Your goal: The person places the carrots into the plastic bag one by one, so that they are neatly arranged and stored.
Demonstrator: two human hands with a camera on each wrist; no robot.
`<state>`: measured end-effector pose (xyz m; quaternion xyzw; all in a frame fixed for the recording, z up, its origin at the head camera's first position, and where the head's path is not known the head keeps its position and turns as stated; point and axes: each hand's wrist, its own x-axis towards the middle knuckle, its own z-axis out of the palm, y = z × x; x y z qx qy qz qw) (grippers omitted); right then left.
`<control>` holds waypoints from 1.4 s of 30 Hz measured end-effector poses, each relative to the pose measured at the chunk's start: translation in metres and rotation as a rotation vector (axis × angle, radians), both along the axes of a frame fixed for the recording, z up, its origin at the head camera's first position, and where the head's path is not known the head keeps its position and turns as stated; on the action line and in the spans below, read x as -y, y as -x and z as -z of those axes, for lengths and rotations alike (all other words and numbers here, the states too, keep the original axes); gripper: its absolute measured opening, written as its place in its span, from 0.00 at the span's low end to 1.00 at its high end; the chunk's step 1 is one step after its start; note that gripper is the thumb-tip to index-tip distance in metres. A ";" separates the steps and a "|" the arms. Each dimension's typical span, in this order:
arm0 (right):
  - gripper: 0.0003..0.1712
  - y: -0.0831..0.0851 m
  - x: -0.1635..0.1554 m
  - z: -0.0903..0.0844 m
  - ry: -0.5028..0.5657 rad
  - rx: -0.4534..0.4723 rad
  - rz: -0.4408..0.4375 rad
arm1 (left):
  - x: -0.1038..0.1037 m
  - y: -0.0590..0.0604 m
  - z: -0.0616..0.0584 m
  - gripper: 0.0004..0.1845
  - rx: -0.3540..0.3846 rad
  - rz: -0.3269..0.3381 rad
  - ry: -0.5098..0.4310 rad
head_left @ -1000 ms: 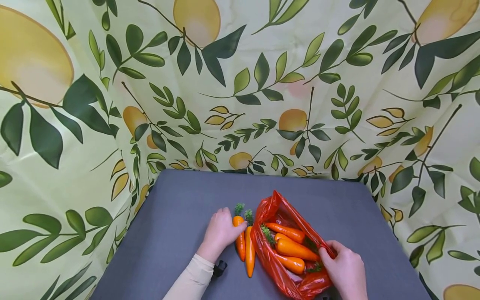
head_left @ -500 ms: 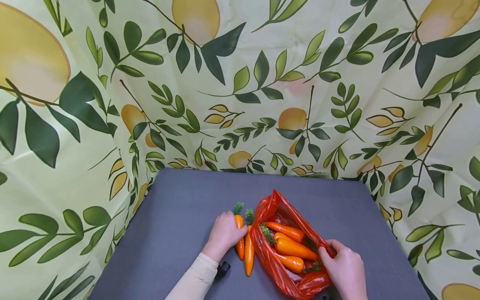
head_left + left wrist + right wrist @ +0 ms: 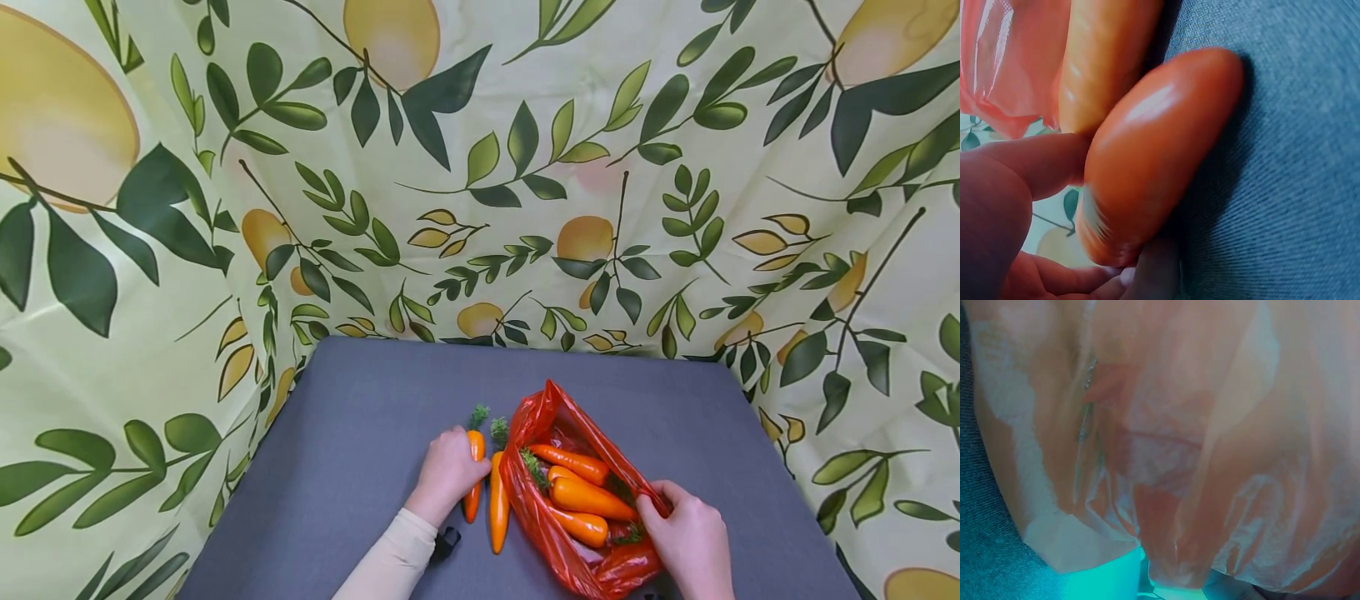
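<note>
My left hand (image 3: 448, 472) is at the left of two orange carrots lying side by side, its thumb and fingers on either side of the left carrot (image 3: 477, 446). In the left wrist view this carrot (image 3: 1154, 144) fills the middle, thumb on one side, fingertips at its thick end. The other carrot (image 3: 498, 504) lies just right of it, beside the bag. My right hand (image 3: 693, 537) pinches the right rim of a red plastic bag (image 3: 536, 546), whose mouth gapes upward. Several carrots (image 3: 591, 497) with green tops show inside. The bag's thin wall (image 3: 1166, 456) fills the right wrist view.
All of this rests on a dark grey cloth-covered table (image 3: 375, 400). A fabric backdrop (image 3: 525, 233) printed with fruit and leaves rises behind and along both sides. A black strap piece (image 3: 446, 543) shows at my left wrist.
My left hand has shifted slightly right and down, closing on the left carrot. That carrot's lower tip has swung left, widening the gap to its neighbour. My right hand and the bag stay put.
</note>
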<state>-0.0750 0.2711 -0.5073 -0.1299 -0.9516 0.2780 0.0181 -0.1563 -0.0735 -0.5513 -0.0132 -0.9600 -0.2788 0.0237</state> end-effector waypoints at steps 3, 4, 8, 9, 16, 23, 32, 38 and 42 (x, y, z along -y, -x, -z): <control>0.18 0.000 0.000 0.000 0.001 0.001 0.000 | 0.002 0.001 0.000 0.20 -0.008 -0.005 -0.004; 0.18 0.000 0.001 0.000 0.001 0.000 0.000 | 0.003 0.001 0.000 0.20 -0.009 -0.008 -0.006; 0.18 -0.001 0.001 -0.001 0.000 0.000 0.000 | 0.006 0.002 -0.004 0.20 -0.004 -0.022 -0.018; 0.18 -0.001 0.002 -0.002 -0.001 0.001 0.000 | 0.007 0.003 -0.005 0.21 -0.001 -0.025 -0.020; 0.17 -0.001 0.002 -0.003 0.000 0.006 -0.003 | 0.012 0.005 -0.018 0.21 -0.041 -0.024 -0.020; 0.18 0.000 0.002 -0.003 0.013 0.015 0.002 | 0.015 0.005 -0.038 0.21 -0.092 -0.019 -0.028; 0.19 0.001 0.001 -0.003 0.010 0.018 0.002 | 0.018 0.005 -0.062 0.25 -0.186 0.015 -0.009; 0.19 0.000 0.002 -0.002 0.008 0.014 -0.002 | 0.015 0.003 -0.079 0.28 -0.243 0.041 -0.002; 0.19 0.000 0.001 -0.002 0.010 0.016 -0.006 | 0.011 0.000 -0.090 0.29 -0.271 0.061 -0.006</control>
